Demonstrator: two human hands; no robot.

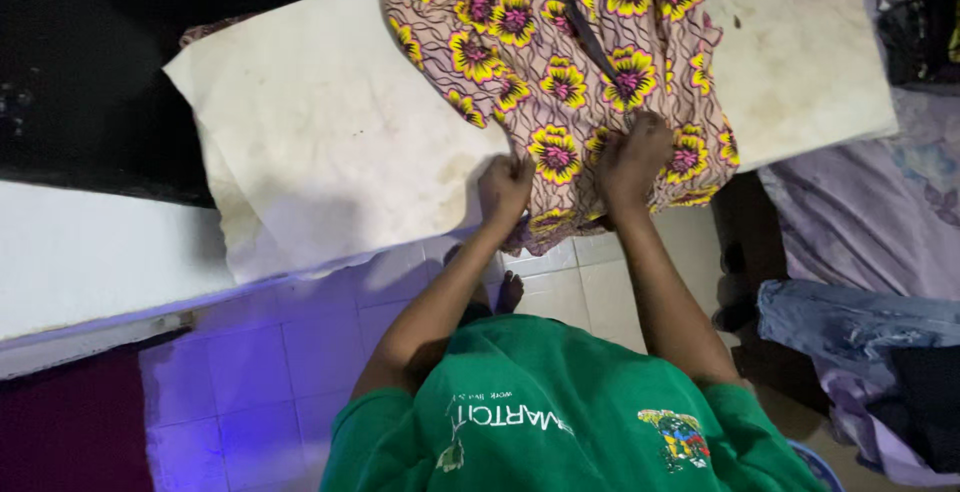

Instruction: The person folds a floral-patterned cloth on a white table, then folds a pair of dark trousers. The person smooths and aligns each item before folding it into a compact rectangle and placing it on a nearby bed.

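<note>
Fingers (515, 164) of both the left hand (504, 190) and right hand (633, 157) pinch the flowery pink-and-yellow cloth (560, 62), which might slide off the stained white worktop (320, 142) edge if tugged.

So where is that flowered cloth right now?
The flowered cloth lies on the white padded board, toward its right end, with both hands gripping its near edge.

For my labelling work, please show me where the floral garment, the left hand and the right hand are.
floral garment (560, 72), head view, on its printed front.
left hand (505, 187), head view, on its back.
right hand (632, 157), head view, on its back.
</note>
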